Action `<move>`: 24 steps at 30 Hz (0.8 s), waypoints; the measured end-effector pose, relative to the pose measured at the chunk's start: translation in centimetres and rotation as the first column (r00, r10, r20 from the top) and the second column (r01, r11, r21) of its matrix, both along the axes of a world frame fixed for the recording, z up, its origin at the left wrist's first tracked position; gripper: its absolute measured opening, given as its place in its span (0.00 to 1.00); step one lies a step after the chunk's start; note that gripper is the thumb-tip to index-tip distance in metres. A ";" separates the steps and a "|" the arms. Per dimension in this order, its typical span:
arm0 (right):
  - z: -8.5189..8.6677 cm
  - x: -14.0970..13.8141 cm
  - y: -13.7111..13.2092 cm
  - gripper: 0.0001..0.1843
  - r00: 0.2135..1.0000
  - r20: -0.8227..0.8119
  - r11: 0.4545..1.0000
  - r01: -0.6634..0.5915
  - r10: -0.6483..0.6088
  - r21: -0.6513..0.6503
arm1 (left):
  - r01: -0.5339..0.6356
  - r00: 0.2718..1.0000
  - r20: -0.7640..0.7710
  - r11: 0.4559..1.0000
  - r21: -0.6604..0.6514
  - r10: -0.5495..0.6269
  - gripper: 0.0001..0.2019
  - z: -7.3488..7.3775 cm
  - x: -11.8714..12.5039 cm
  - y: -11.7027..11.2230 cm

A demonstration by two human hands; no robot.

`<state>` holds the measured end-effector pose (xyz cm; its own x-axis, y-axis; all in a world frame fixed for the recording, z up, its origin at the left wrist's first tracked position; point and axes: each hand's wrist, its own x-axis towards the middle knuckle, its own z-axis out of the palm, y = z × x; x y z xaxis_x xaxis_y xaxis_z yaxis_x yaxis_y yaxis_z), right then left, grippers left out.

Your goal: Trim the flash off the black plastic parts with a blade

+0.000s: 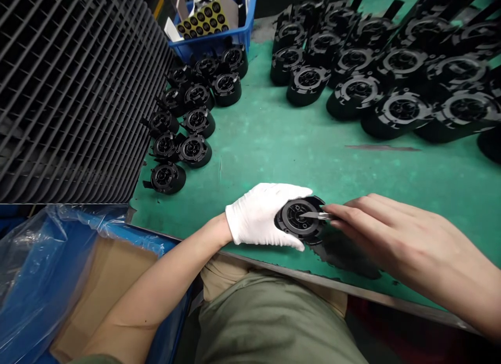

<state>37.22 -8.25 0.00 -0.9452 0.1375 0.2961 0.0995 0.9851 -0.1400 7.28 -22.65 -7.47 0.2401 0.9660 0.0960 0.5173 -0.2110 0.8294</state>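
A round black plastic part (294, 225) lies on the green tabletop near its front edge, ringed face up. My left hand (262, 215), in a white glove, grips it from the left, thumb and fingers wrapped around its sides. In my bare right hand (383, 223) is a slim craft knife (319, 215), pinched between thumb and fingers. The pointed blade reaches over the middle of the part's face; whether its tip touches the plastic I cannot tell. The knife's handle is mostly hidden by my fingers.
Several similar black parts (195, 149) stand in a group at the left, and more (403, 110) fill the back right. Behind the left group is a blue bin (250, 19) holding a sheet of round stickers (205, 20). A dark slatted rack (78, 92) borders the left; below it sits a plastic-lined blue crate (50, 265).
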 end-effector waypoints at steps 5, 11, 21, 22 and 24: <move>0.0 0.7 0.2 0.20 0.999 0.003 0.999 -0.048 0.048 -0.020 | 0.016 1.000 0.012 1.000 0.017 -0.016 0.59 0.1 0.0 0.0; -0.6 1.0 0.2 0.17 0.996 -0.010 0.993 0.090 -0.091 -0.075 | -0.055 0.996 -0.063 0.997 0.048 0.058 0.63 0.5 0.2 0.0; -0.7 0.3 -0.5 0.14 0.998 -0.027 0.996 0.054 -0.053 0.066 | -0.102 0.989 -0.102 0.994 0.027 0.104 0.64 0.8 0.5 -0.4; -0.6 0.1 -0.5 0.13 0.998 -0.031 0.995 0.060 -0.057 0.081 | -0.107 0.989 -0.103 0.994 0.027 0.109 0.64 0.8 0.5 -0.4; -0.4 -0.1 -0.6 0.11 0.997 -0.053 0.995 0.067 -0.064 0.074 | -0.115 0.987 -0.107 0.993 0.020 0.116 0.64 0.7 0.5 -0.4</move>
